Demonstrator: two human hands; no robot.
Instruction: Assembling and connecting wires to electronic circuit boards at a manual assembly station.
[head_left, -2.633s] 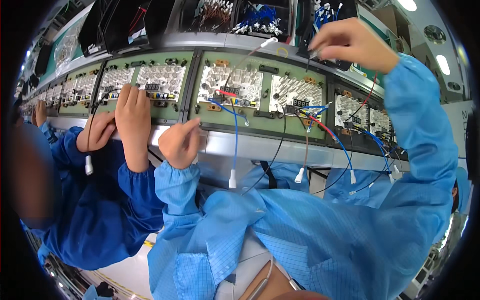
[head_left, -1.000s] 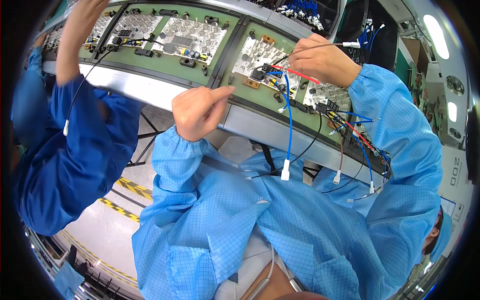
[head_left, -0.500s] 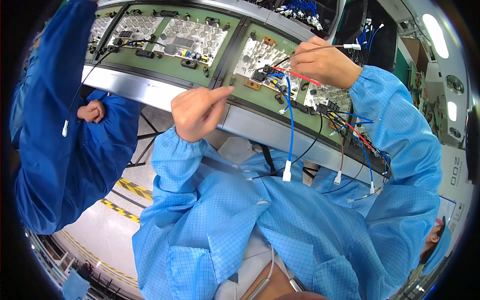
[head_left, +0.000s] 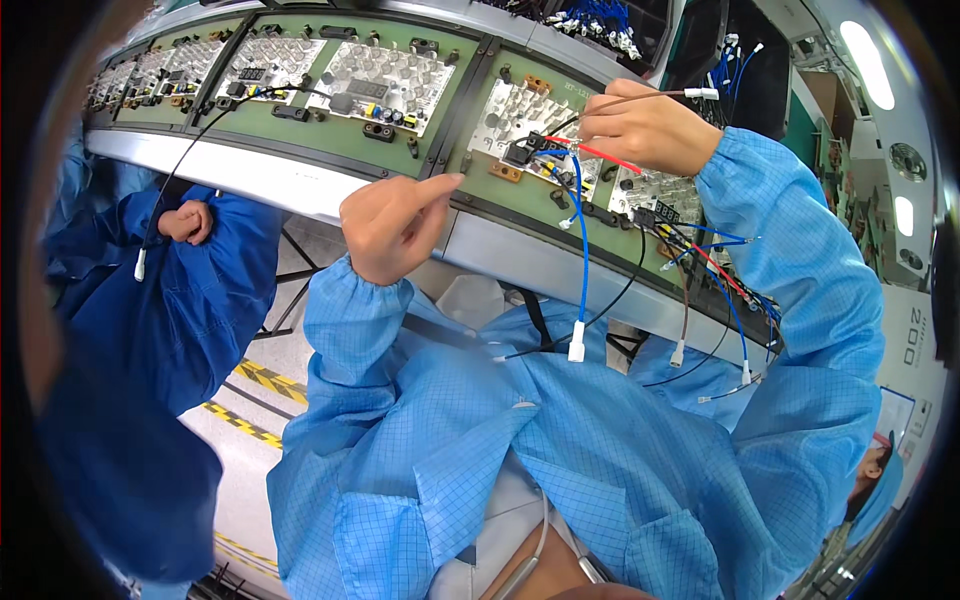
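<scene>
Reaching over the white circuit board, which lies on a green panel of the worktop, the right hand has its fingers bunched beside a red wire; I cannot tell whether its grip is clamped on anything. A brown wire ending in a white connector runs across those fingers. From the board's black connector block, a blue wire hangs over the worktop's edge. The left hand points its index finger toward the panel, other fingers curled; whether that grip's tips meet, I cannot tell. Farther left, a co-worker's hand rests against a dark blue sleeve.
</scene>
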